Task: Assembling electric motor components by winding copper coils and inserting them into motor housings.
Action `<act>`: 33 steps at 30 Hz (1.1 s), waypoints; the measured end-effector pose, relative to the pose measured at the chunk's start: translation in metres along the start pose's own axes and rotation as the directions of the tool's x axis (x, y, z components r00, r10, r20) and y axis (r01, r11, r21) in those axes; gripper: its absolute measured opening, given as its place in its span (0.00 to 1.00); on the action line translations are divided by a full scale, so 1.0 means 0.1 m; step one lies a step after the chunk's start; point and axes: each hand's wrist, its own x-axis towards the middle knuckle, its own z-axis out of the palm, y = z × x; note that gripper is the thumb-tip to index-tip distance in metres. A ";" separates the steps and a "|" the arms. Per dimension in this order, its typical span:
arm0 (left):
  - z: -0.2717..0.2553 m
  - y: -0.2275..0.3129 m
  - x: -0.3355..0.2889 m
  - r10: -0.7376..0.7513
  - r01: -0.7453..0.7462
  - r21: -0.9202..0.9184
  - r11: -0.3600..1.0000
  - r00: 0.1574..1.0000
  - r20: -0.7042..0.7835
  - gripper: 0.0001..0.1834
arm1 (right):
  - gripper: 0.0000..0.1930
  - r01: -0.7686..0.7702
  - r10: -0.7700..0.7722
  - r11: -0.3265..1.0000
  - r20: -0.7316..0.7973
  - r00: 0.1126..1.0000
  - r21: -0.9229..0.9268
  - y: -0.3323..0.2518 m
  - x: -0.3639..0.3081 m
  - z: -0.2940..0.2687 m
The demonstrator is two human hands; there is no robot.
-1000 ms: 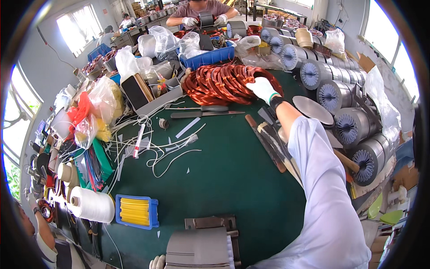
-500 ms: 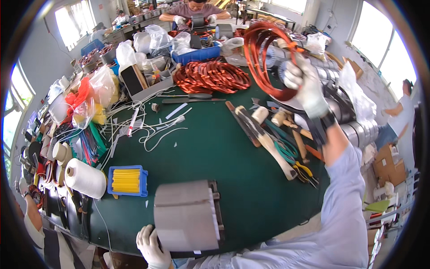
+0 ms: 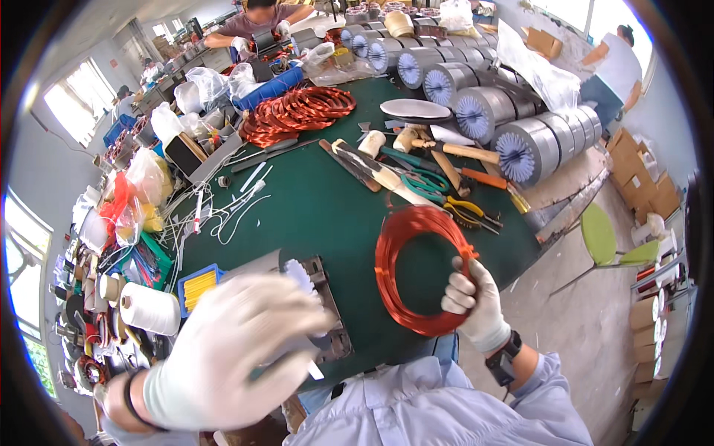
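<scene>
My right hand (image 3: pixel 477 306), in a white glove, grips a ring-shaped coil of reddish copper wire (image 3: pixel 387 260) by its right side, above the table's near edge. Large and smeared by motion, my gloved left hand (image 3: pixel 238 346) hovers in front of a grey cylindrical stator core (image 3: pixel 260 264). Its fingers are stretched out, thumb apart, with nothing seen between them. The core lies on its side, and white slot liners (image 3: pixel 299 276) stick out at its right end. Much of the core is hidden behind the left hand. A gap separates the coil from the core.
A heap of copper coils (image 3: pixel 297 111) lies farther back on the green table (image 3: pixel 297 215). Mallets (image 3: pixel 372 143), pliers (image 3: pixel 465 208) and scissors (image 3: pixel 424 182) lie mid-table. Several finished cores (image 3: pixel 513 152) line the right. White thread (image 3: pixel 149 308) and a blue box (image 3: pixel 210 276) stand left.
My right hand has brought the coil from the far right down toward me. My left hand has left the core's lower side and risen in front of it. The view has turned right.
</scene>
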 end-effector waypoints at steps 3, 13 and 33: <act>0.24 -0.25 0.54 -0.032 0.054 -0.057 0.997 0.940 0.340 0.19 | 0.19 0.020 -0.032 0.981 -0.059 0.998 -0.194 0.36 0.11 0.40; 1.16 -0.76 1.37 -0.475 0.794 -0.417 0.443 0.602 0.642 0.17 | 0.18 0.049 -0.022 0.876 0.061 0.998 -0.480 0.60 0.21 0.35; 0.27 -1.55 1.42 -0.464 0.415 0.427 0.803 0.886 0.012 0.27 | 0.19 0.000 -0.070 0.766 -0.083 0.994 -0.643 0.40 0.08 0.19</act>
